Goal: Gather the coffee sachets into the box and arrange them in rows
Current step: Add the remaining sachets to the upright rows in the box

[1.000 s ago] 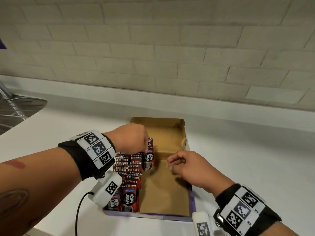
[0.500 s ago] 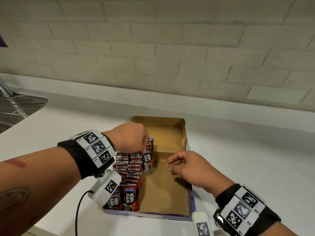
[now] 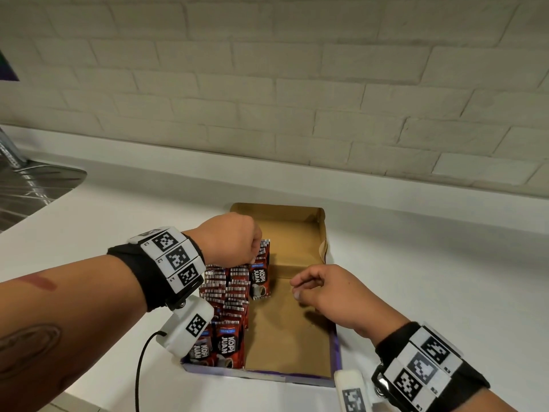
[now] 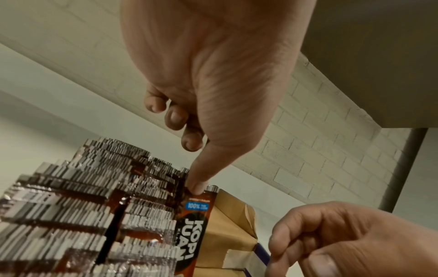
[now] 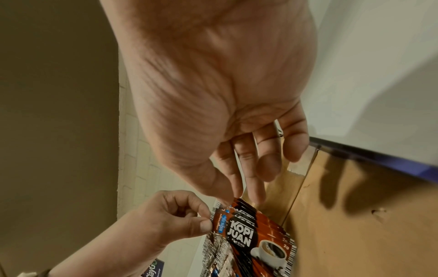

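An open cardboard box [image 3: 297,346] with purple outer sides lies on the white counter. Red and black coffee sachets [image 3: 228,292] stand in rows in its left half; the right half shows bare cardboard. My left hand [image 3: 252,258] pinches the top edge of a bunch of upright sachets [image 3: 260,276] at the far end of the rows. In the left wrist view the thumb [image 4: 196,185] lies on the front sachet [image 4: 194,221]. My right hand [image 3: 295,288] hovers over the box's right half, fingers loosely curled and holding nothing, just right of that bunch [image 5: 249,236].
A metal sink drainer [image 3: 32,185] sits at the far left of the counter [image 3: 430,278]. A brick wall [image 3: 297,84] rises behind the counter. The box's back flap [image 3: 276,209] stands up at its far end.
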